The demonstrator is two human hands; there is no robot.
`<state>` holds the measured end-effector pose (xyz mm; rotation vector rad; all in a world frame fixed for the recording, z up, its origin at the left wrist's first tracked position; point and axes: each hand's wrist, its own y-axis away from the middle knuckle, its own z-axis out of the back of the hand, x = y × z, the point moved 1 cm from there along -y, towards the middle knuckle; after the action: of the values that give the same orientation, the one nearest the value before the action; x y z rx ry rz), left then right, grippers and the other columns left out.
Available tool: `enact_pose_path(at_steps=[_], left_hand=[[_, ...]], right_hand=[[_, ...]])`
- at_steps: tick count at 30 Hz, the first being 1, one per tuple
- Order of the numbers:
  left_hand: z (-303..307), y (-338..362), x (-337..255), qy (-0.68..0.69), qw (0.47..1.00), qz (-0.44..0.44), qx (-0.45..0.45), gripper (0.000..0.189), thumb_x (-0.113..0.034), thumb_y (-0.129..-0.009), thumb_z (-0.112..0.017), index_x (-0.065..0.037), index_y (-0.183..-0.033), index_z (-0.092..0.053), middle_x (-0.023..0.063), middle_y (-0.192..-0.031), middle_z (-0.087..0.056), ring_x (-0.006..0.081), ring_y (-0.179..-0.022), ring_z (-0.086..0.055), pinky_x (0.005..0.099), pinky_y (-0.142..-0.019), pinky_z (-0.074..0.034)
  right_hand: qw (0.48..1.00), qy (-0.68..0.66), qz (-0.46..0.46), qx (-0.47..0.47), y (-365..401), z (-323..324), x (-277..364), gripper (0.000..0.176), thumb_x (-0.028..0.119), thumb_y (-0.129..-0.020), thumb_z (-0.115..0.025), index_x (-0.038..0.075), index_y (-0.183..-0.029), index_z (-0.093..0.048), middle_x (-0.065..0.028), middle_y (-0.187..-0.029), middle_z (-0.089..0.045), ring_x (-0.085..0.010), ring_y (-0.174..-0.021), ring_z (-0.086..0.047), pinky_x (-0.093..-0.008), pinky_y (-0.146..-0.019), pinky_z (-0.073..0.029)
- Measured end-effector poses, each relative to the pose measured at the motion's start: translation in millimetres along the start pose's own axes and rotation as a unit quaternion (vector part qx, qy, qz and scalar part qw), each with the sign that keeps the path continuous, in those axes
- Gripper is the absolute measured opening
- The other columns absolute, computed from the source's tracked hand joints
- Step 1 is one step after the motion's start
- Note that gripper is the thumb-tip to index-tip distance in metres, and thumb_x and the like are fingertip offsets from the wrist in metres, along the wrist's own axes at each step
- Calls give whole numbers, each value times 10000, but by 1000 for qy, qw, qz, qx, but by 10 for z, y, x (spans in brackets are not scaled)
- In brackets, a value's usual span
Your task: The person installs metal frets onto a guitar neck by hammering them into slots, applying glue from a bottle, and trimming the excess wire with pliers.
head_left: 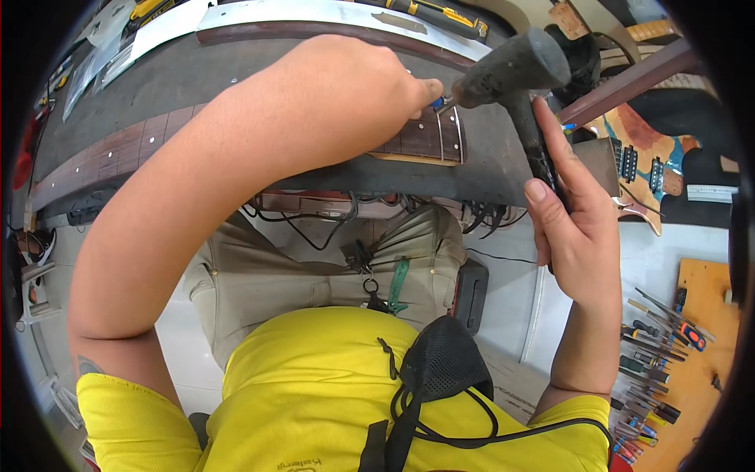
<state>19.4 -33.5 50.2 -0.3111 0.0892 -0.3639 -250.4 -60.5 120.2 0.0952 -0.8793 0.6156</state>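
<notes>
A dark guitar neck (pixel 118 161) with pale inlay dots lies along the bench's near edge. My left hand (pixel 373 90) is closed over the neck's right end, gripping a small tool (pixel 445 104) with a bit of blue and a metal shaft. Most of that tool is hidden by the fingers. My right hand (pixel 570 204) holds a black mallet (pixel 515 67) by its handle, thumb and index finger laid along it. The mallet's head is above and right of the neck's end, close beside the small tool.
Behind the neck on the dark bench (pixel 275 67) lies a long wooden bar (pixel 314 33). A yellow and black tool (pixel 448 17) is farther back. At the right are a colourful guitar body (pixel 629 130) and a wooden board (pixel 700 377) with many hand tools beside it.
</notes>
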Motion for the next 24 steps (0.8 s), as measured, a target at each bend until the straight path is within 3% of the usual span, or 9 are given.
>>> enact_pose_path(at_steps=[3, 10, 13, 18, 24], left_hand=[[-185, 27, 67, 24, 998, -17, -57, 263, -220, -1009, -677, -76, -1225, -722, 169, -808, -742, 363, -792, -747, 461, -695, -583], [-276, 85, 39, 33, 995, 14, -90, 239, -255, -1016, -685, -72, -1163, -729, 153, -729, -721, 351, -737, -733, 470, -633, -561], [-318, 74, 11, 26, 994, 25, -104, 218, -257, -1018, -683, -79, -1128, -746, 134, -701, -713, 339, -730, -731, 462, -664, -545], [-277, 76, 3, 0, 997, 19, -74, 182, -237, -1010, -680, -101, -1099, -761, 129, -708, -722, 326, -719, -719, 448, -745, -489], [-323, 76, 54, 63, 993, -2, -96, 185, -199, -992, -692, -51, -1088, -750, 168, -714, -714, 355, -742, -736, 466, -703, -549]], right_hand=[[1000, 11, -14, 10, 10, 7, 16, 622, 92, -1093, -556, 72, -1689, -381, 56, -703, -550, -7, -472, -376, -200, -438, -318], [998, 57, 3, -28, -17, 2, 102, 643, 112, -1083, -576, 67, -1691, -373, 47, -695, -534, -11, -464, -383, -186, -437, -316], [999, 52, 13, -9, -45, 0, 100, 646, 105, -1079, -576, 73, -1692, -375, 58, -700, -530, -11, -470, -385, -189, -440, -317], [991, 90, -57, 81, -105, -34, 118, 647, 96, -1089, -563, 97, -1703, -360, 69, -684, -512, -9, -475, -392, -191, -441, -306], [996, -6, 33, -84, -91, -72, 218, 663, 112, -1096, -570, 44, -1704, -315, 35, -677, -484, -29, -446, -416, -194, -412, -323]])
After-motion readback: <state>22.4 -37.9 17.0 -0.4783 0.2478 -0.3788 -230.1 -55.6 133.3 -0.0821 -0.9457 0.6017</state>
